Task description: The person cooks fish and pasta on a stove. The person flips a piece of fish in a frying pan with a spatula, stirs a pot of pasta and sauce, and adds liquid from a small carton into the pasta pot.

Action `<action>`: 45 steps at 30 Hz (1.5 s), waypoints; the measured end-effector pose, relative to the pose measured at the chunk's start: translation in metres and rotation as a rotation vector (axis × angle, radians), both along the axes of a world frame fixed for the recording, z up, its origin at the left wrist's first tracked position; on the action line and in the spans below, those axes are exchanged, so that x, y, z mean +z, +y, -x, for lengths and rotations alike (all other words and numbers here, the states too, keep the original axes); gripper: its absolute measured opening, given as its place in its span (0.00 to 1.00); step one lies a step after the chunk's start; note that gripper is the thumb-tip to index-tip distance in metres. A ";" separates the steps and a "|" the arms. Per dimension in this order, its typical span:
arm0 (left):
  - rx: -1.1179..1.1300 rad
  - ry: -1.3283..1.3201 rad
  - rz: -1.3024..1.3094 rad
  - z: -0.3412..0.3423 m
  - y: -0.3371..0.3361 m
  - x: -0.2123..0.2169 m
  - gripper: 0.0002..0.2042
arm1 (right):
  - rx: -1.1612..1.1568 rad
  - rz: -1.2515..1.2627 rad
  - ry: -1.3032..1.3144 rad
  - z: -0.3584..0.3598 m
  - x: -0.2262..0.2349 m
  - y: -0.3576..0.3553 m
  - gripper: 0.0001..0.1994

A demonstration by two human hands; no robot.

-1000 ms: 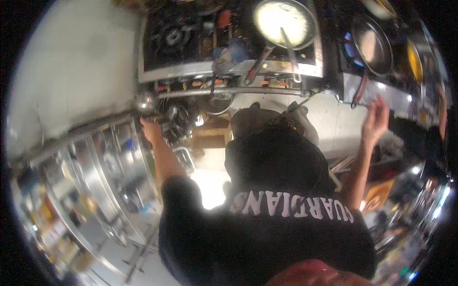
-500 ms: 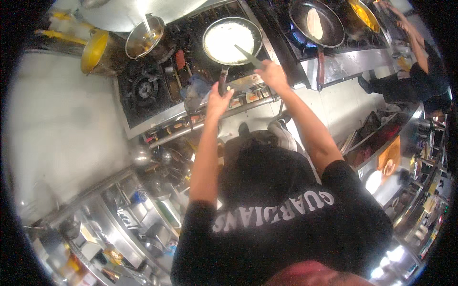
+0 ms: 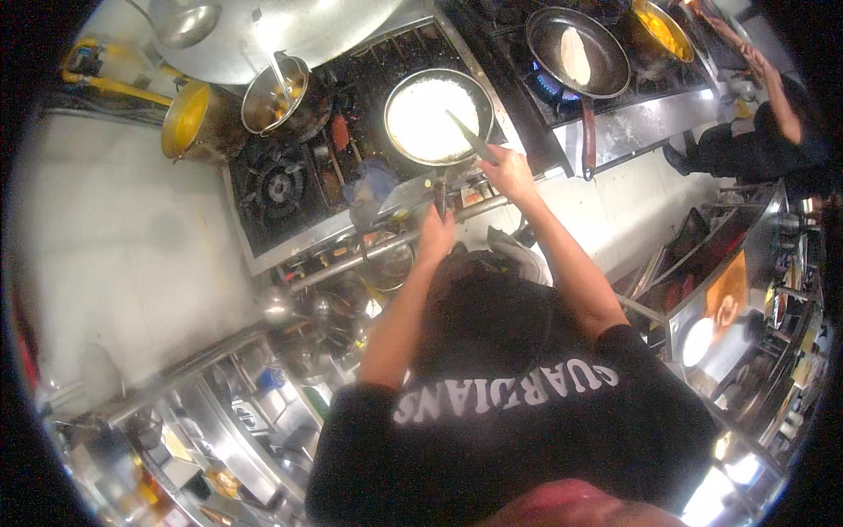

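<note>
Two hands are at the pan (image 3: 486,112), which sits on the stove (image 3: 323,230) in the upper middle of the frame. The left hand (image 3: 436,235) is closed around the end of its handle (image 3: 441,195); the right hand (image 3: 511,172) grips a long, thin tool (image 3: 471,134) whose tip reaches over the white food (image 3: 428,112). Glare hides the food's texture, so whether it is runny or set I cannot tell. The pan looks rigid and probably weighs most at the bowl; the handle is the place to hold, since the rim may be hot. The tool seems light and fairly stiff.

Dark grates and a steel front edge make up the stove. A skillet (image 3: 606,66) with a pale piece of food stands over blue flame (image 3: 551,83) at upper right; two pots, one yellowish inside (image 3: 187,119), stand at upper left. A co-worker (image 3: 777,132) is at the right edge.
</note>
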State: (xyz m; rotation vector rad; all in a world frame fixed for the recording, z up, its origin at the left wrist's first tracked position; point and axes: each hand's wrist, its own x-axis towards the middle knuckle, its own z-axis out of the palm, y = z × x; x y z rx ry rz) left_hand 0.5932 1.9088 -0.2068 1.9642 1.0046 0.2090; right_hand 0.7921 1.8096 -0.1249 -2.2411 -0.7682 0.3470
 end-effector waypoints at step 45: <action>-0.183 0.000 -0.063 0.017 0.062 -0.023 0.20 | -0.002 0.066 0.180 0.023 0.034 -0.050 0.18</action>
